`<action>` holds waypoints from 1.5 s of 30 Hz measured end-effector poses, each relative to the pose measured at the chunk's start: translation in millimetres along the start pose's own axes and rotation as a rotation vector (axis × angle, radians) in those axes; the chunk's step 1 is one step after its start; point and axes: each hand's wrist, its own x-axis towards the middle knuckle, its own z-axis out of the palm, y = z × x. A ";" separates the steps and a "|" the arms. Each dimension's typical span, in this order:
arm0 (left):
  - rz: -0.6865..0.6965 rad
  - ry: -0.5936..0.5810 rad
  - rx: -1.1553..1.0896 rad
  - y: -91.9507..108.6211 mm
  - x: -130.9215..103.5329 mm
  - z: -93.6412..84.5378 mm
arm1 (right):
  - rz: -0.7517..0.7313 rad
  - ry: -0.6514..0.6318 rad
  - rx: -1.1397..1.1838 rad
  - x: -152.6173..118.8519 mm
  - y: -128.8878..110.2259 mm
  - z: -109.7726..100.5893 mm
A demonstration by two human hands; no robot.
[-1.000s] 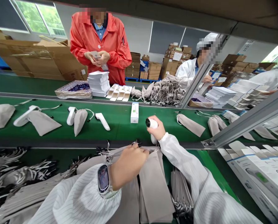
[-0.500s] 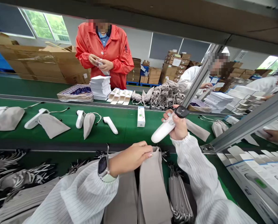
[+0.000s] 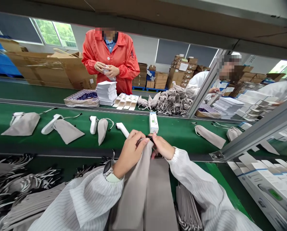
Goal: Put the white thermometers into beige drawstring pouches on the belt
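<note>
My left hand (image 3: 131, 150), with a watch on its wrist, pinches the top edge of a long grey cloth pouch (image 3: 135, 192) that hangs down from it. Close against it on the right, my right hand (image 3: 162, 146) grips the black head of the white handheld device (image 3: 149, 137) at the pouch's mouth. The device's white body is hidden, and only a bit of black shows between the hands. Beneath lie more flat grey pouches (image 3: 159, 192).
The green belt (image 3: 182, 130) carries a small white box (image 3: 153, 122), white devices and grey pouches (image 3: 70, 131). White cartons (image 3: 271, 189) stand at the right, beside a metal post (image 3: 251, 131). A person in red (image 3: 112, 64) stands opposite.
My right hand has brought the device left and down to the pouch's mouth. My left hand has raised the pouch's top edge. Items on the belt appear farther right in view.
</note>
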 end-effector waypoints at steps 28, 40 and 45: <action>-0.162 -0.215 -0.624 64.0 -28.7 -13.9 | -0.447 -0.040 0.100 -1.6 9.9 38.5; 0.314 -0.364 0.675 -17.6 -47.3 66.1 | 0.254 1.042 -1.064 12.3 69.5 -104.3; 0.437 -0.305 0.829 -13.8 -51.3 64.5 | -0.043 0.521 -1.065 48.8 80.5 -53.1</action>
